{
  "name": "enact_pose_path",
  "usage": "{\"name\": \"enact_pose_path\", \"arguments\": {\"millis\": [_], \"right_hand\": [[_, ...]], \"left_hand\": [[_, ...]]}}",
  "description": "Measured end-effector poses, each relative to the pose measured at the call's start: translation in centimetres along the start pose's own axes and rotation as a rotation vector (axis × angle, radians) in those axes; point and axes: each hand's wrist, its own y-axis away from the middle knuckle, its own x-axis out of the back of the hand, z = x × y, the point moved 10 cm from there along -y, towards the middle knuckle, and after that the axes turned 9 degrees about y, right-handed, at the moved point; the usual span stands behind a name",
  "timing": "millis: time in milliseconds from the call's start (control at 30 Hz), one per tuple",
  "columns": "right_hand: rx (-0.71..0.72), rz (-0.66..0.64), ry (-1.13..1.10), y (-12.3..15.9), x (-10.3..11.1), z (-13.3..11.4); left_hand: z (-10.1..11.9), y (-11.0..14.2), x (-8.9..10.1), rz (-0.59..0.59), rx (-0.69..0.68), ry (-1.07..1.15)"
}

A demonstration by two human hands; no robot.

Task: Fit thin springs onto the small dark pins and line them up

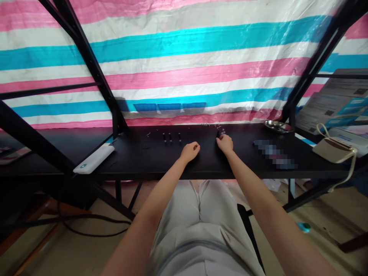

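On the black table stand three small black cylinders with pale ends, among them a left one (164, 137), a middle one (170, 137) and a right one (179, 137). My left hand (190, 151) rests near the table's front edge, its fingers curled closed; whatever they may hold is hidden. Further right, my right hand (225, 143) has its fingers pinched around a small black cylinder (217, 134). Beside those fingertips lie small clear pieces (223, 131), partly covered by the hand. Thin whitish bits (205, 124) lie along the table's back edge.
A white power bank (94, 158) lies at the left of the black table (138, 161). At the right are a round metal dish (278, 126), a blurred-out flat item (274, 154) and a beige bag (333, 149). Black metal posts flank the striped sheet (186, 50) behind.
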Motion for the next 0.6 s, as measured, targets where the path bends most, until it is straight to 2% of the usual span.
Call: {"name": "enact_pose_path", "arguments": {"millis": [300, 500, 600], "right_hand": [[0.022, -0.102, 0.083, -1.1, -0.6, 0.0], [0.052, -0.246, 0.125, -2.3, -1.1, 0.8], [0.014, -0.223, 0.128, -2.4, -0.4, 1.8]], "left_hand": [[0.0, 0.0, 0.1, 0.002, 0.012, 0.0], [0.0, 0.1, 0.1, -0.005, 0.03, -0.017], [0.1, 0.1, 0.1, -0.001, 0.028, -0.021]]}}
